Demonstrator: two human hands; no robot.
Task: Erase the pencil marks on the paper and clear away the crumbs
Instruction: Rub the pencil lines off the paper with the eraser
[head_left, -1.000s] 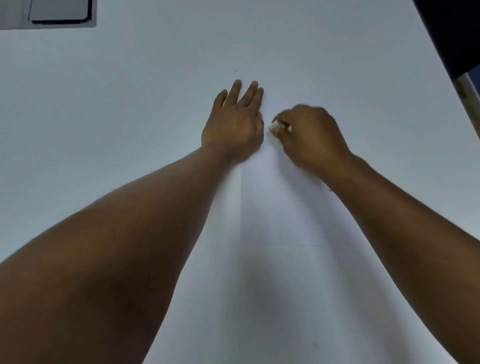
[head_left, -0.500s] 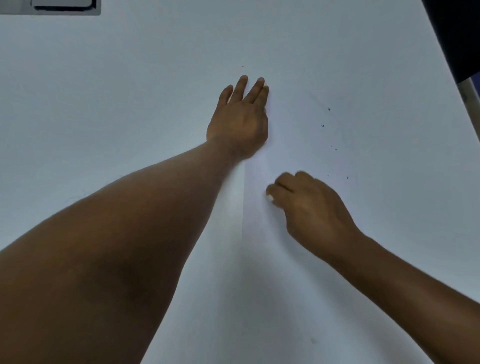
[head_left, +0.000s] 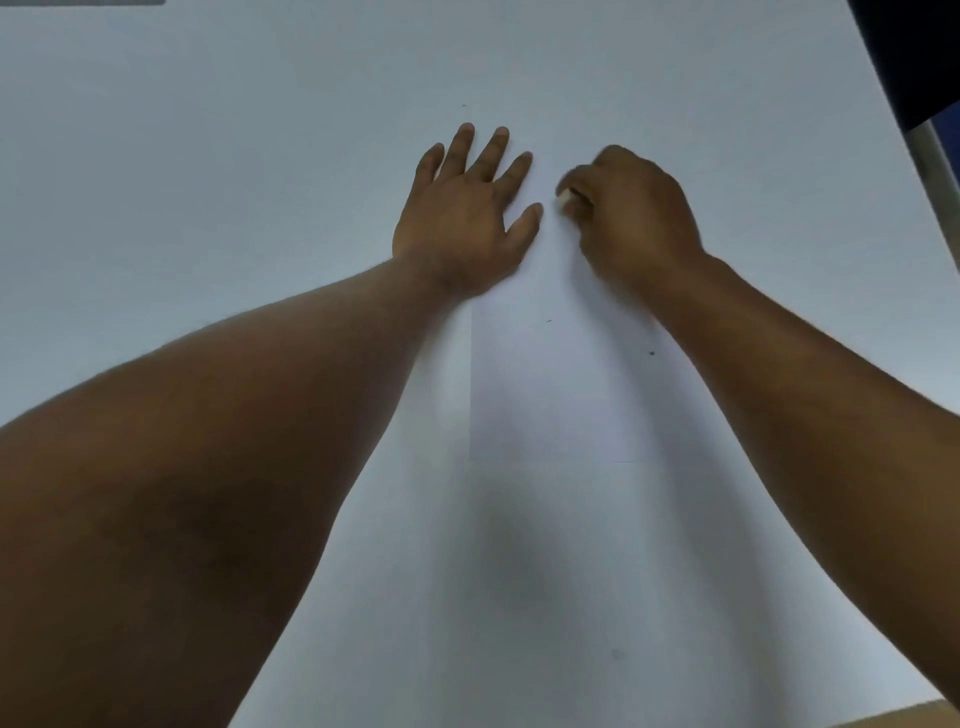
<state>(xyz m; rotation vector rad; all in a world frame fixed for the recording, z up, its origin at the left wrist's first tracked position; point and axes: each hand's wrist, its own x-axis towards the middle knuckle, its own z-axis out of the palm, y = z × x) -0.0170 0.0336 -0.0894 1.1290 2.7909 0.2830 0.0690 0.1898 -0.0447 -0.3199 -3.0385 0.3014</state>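
Left hand (head_left: 467, 208) flat, fingers spread, pinning paper (head_left: 540, 395) on table (head_left: 208, 156); right hand (head_left: 631, 218) pinching eraser (head_left: 563, 195) at top of sheet: rub short light strokes away from the pinned edge, then sweep crumbs (head_left: 652, 353) off.

No legible text, labels, brands, numbers or signs showing anywhere in the head view.
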